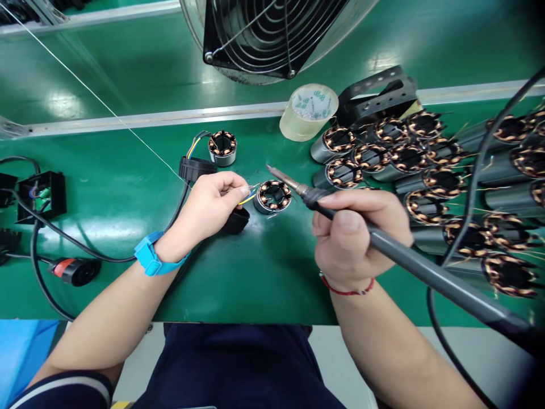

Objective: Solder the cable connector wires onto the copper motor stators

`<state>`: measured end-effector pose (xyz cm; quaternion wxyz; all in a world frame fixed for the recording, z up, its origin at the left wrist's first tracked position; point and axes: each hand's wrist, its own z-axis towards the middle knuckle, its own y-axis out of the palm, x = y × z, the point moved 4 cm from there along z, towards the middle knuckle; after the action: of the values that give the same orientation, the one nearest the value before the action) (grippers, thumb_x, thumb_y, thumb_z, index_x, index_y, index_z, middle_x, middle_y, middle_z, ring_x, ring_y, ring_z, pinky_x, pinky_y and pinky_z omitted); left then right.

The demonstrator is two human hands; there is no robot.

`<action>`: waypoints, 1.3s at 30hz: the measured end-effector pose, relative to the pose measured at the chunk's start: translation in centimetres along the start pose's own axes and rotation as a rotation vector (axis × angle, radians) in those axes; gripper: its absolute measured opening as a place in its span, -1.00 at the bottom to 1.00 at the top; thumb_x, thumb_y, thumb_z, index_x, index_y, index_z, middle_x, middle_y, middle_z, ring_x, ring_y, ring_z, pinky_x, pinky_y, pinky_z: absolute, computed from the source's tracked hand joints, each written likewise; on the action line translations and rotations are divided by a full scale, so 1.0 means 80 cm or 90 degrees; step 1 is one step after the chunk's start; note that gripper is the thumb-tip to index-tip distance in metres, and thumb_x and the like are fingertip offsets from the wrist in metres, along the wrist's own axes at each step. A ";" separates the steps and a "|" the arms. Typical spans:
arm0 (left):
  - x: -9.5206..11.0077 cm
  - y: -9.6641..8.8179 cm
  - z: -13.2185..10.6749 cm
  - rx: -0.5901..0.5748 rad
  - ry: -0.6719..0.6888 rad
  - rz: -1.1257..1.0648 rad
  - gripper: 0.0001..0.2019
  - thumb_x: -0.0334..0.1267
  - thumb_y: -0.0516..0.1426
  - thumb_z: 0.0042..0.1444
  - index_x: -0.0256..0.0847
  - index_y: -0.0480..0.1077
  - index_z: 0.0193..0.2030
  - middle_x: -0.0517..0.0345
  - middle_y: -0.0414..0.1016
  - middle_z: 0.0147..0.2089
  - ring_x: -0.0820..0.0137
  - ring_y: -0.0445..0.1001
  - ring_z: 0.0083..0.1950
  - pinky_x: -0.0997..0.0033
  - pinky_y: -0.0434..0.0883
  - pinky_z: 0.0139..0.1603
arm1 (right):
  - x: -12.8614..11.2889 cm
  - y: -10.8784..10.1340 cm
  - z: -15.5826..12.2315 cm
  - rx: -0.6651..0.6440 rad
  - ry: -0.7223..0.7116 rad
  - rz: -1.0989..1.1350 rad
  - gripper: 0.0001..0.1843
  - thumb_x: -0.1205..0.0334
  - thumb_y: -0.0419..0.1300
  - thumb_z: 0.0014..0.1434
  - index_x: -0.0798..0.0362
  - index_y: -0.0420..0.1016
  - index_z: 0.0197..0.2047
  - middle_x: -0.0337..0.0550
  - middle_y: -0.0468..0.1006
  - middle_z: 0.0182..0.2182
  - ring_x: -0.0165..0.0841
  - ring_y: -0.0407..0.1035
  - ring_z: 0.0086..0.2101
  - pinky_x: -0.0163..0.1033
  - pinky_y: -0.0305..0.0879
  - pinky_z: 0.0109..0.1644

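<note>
My left hand (210, 207) is closed in a pinch on thin coloured wires (247, 197) that lead into a small round stator (273, 196) with copper windings, lying on the green bench. A blue strap circles that wrist. My right hand (355, 233) is wrapped round the grip of a soldering iron (400, 255). Its metal tip (272, 170) hangs just above and left of the stator. A thin solder wire (93, 94) runs from the top left down toward my left hand. A black connector (235, 220) lies under my left fingers.
A second stator (222, 147) with a black plug sits behind. Several wound stators (426, 165) are stacked at the right. A tape roll (307, 111) and a fan (272, 34) stand at the back. Black boxes and cables (42, 196) lie at the left.
</note>
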<state>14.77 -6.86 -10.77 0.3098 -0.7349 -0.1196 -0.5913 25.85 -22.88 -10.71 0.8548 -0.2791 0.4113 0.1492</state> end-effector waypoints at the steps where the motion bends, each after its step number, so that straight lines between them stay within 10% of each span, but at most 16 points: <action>1: 0.000 0.000 0.000 0.000 -0.001 0.002 -0.87 -0.30 0.12 0.08 -0.28 0.39 -0.45 0.25 0.30 -0.51 0.53 0.22 -0.47 0.52 0.20 -0.43 | -0.002 0.000 0.001 0.019 -0.016 0.003 -0.73 0.00 0.01 0.27 -0.04 0.43 -0.20 -0.11 0.52 -0.32 -0.26 0.46 -0.36 -0.08 0.42 -0.30; 16: 0.000 -0.001 0.002 -0.009 0.029 0.018 -0.85 -0.30 0.10 0.10 -0.29 0.39 -0.44 0.26 0.34 -0.50 0.53 0.25 -0.46 0.54 0.20 -0.43 | -0.004 0.042 0.012 -0.109 -0.025 0.029 -0.56 0.20 0.07 0.29 -0.11 0.19 0.22 -0.12 0.54 0.00 -0.21 0.37 0.09 0.09 0.20 0.25; 39: 0.002 -0.005 -0.008 -0.004 0.079 0.079 -0.83 -0.31 0.06 0.18 -0.27 0.44 -0.36 0.23 0.43 -0.43 0.47 0.37 -0.38 0.48 0.29 -0.34 | -0.023 0.056 0.009 -0.134 -0.131 0.038 -0.41 0.40 0.19 0.17 -0.19 0.17 0.21 -0.28 0.55 -0.29 -0.30 0.45 -0.22 -0.06 0.36 -0.04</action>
<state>14.06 -6.98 -10.44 0.3508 -0.7037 -0.0527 -0.6156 23.03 -18.89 -10.50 0.8538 -0.3377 0.3117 0.2447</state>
